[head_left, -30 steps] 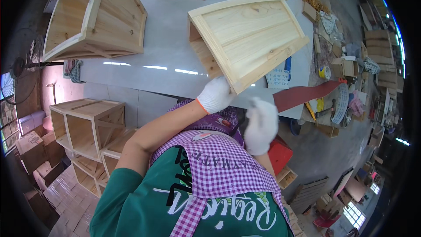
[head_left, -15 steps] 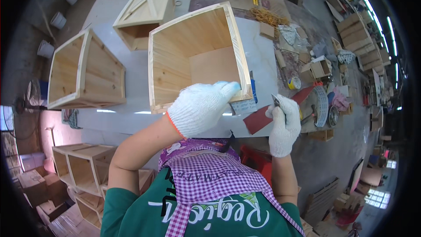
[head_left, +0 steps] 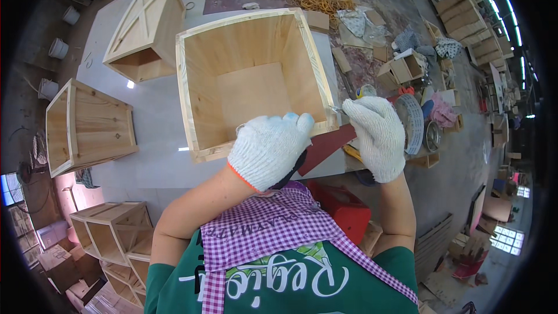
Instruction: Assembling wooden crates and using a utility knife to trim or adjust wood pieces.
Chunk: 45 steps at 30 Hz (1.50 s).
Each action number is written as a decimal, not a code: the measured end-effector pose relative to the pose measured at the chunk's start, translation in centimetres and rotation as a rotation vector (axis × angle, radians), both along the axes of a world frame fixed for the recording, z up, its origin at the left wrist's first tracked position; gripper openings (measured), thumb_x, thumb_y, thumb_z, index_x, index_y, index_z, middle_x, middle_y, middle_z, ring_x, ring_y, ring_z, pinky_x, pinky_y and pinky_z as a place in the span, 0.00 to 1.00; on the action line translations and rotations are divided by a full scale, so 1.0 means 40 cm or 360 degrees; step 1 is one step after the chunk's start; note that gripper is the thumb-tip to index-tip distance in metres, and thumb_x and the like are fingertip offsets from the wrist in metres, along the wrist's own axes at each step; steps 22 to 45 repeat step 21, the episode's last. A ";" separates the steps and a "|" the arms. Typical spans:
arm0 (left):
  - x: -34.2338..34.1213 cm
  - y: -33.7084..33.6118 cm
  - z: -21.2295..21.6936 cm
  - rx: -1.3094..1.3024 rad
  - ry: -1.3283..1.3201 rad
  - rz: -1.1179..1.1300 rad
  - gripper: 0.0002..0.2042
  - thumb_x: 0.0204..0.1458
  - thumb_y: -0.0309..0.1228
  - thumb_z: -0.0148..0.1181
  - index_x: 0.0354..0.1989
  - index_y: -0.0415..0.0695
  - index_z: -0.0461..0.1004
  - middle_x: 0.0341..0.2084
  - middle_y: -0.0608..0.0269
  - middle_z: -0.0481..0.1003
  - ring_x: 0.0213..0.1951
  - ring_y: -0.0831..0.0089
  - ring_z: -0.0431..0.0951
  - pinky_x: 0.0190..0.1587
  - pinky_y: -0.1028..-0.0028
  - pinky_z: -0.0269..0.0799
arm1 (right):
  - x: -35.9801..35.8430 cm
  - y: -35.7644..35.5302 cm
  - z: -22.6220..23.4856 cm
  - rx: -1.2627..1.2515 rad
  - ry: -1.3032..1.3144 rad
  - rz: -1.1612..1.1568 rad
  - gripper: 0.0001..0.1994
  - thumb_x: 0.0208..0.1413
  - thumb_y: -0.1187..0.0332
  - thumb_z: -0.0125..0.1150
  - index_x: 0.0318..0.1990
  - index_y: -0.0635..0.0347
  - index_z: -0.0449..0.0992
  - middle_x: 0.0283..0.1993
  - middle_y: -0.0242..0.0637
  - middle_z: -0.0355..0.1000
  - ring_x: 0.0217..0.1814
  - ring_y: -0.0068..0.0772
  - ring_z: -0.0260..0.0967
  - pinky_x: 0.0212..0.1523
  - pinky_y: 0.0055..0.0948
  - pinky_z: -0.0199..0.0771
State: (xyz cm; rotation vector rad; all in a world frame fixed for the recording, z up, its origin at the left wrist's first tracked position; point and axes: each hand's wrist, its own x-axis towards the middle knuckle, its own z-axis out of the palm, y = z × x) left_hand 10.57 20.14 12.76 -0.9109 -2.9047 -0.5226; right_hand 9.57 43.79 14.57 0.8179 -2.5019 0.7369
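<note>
An open-topped wooden box (head_left: 315, 64) stands tilted in front of me, its inside facing up. My left hand (head_left: 270, 145), in a white knitted glove, is closed over the box's near edge, thumb and fingertips near its right corner. My right hand (head_left: 378, 136), gloved the same way, pinches a small metal blade (head_left: 336, 109) whose tip is at the box's right near corner. Its exact kind is too small to tell. Beneath that corner lies a dark red sheet (head_left: 325, 151), partly hidden by the box and my right hand.
Two more wooden boxes, one with a crossed panel (head_left: 139, 20) and one plain (head_left: 96, 125), stand on the table at left. Orange cord (head_left: 322, 3), a white perforated strip (head_left: 411, 122) and a metal bowl (head_left: 432, 134) lie to the right. Stacked wooden crates (head_left: 113, 224) stand lower left.
The box has turned a little and shifted left in view, showing more of its inside. My right hand has risen, bringing the metal blade to the box's corner. My left hand keeps its grip.
</note>
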 end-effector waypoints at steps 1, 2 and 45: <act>-0.004 0.014 -0.001 0.0000 -0.0010 0.0000 0.10 0.57 0.37 0.62 0.36 0.46 0.70 0.27 0.57 0.78 0.27 0.58 0.83 0.28 0.62 0.78 | -0.006 0.018 -0.004 0.0000 -0.0010 0.0000 0.19 0.48 0.81 0.67 0.49 0.58 0.83 0.42 0.44 0.77 0.44 0.49 0.77 0.46 0.39 0.78; -0.008 0.024 -0.003 -0.0011 -0.0014 -0.0014 0.11 0.57 0.38 0.62 0.36 0.45 0.70 0.27 0.57 0.77 0.27 0.58 0.83 0.28 0.62 0.78 | -0.011 0.034 -0.010 0.0001 -0.0019 0.0009 0.18 0.48 0.80 0.67 0.49 0.58 0.82 0.42 0.44 0.77 0.44 0.49 0.77 0.46 0.40 0.78; -0.021 0.050 0.007 -0.0142 -0.0250 0.0049 0.18 0.46 0.34 0.68 0.47 0.47 0.76 0.34 0.58 0.80 0.35 0.58 0.83 0.39 0.60 0.77 | -0.022 0.136 -0.073 0.0171 -0.0146 0.0385 0.24 0.42 0.74 0.63 0.52 0.59 0.78 0.37 0.37 0.75 0.37 0.47 0.74 0.36 0.44 0.71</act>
